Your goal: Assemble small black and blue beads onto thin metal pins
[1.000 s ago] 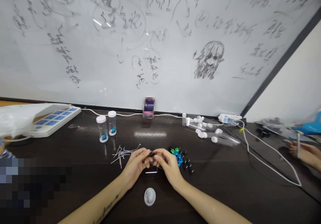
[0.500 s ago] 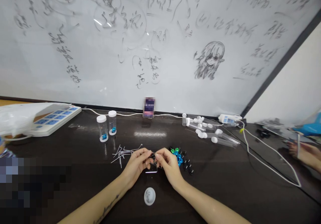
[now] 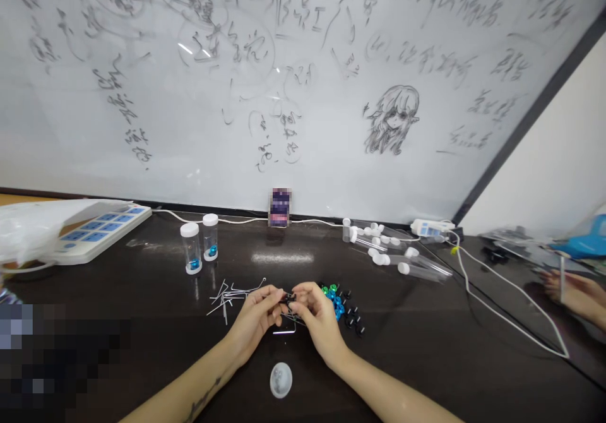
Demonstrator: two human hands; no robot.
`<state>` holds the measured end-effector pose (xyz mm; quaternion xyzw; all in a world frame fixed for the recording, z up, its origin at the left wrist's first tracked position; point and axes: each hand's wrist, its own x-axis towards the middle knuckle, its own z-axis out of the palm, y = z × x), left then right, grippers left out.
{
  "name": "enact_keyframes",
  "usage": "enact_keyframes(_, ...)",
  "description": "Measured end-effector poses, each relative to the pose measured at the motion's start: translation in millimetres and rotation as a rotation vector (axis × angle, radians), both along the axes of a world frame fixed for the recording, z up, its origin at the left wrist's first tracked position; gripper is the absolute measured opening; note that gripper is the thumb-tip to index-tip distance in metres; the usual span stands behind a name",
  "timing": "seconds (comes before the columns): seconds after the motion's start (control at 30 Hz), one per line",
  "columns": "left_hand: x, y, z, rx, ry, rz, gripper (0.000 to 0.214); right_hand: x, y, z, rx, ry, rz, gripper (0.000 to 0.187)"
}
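Observation:
Between the fingertips of both my hands is a small black piece, mostly hidden by the fingers. My left hand pinches it from the left with thumb and forefinger. On the other side, my right hand closes thumb and fingers at it. Thin L-shaped hex keys lie in a loose heap left of my left hand, and a single hex key lies below the fingers. Beside my right hand are blue screws, green screws and black screws. A small white round dish holding tiny bits sits between my forearms.
Two clear tubes with white caps stand at back left, blue parts inside. Empty clear tubes lie at back right. A power strip, a phone and a white cable are around. Another person's hand is far right.
My right fingers have shifted on the black piece, the thumb moving lower and the fingertips spreading slightly. My left hand keeps its pinch. The view has tilted a little upward.

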<state>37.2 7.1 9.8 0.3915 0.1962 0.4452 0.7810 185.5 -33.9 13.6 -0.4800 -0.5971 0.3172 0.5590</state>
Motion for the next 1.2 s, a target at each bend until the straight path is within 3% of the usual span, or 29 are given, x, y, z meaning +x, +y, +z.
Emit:
enact_keyframes(0.37,-0.2,-0.2,-0.2,0.009,0.009,-0.031,0.017,-1.2,-0.6,0.7,-0.038,0.069,0.061,0.013)
enact_keyframes(0.63,-0.3,1.9,-0.5,-0.034,-0.023,0.031,0.017,-2.0,-1.6,4.6,0.012,0.052,0.036,0.021)
enact_keyframes(0.8,-0.5,1.0,1.5,-0.018,-0.009,0.011,0.016,-2.2,-1.1,4.3,-0.001,0.026,0.078,0.013)
enact_keyframes(1.2,-0.5,0.9,-0.9,-0.003,-0.002,0.002,0.016,-0.3,-0.3,2.4,-0.048,-0.015,0.059,0.022)
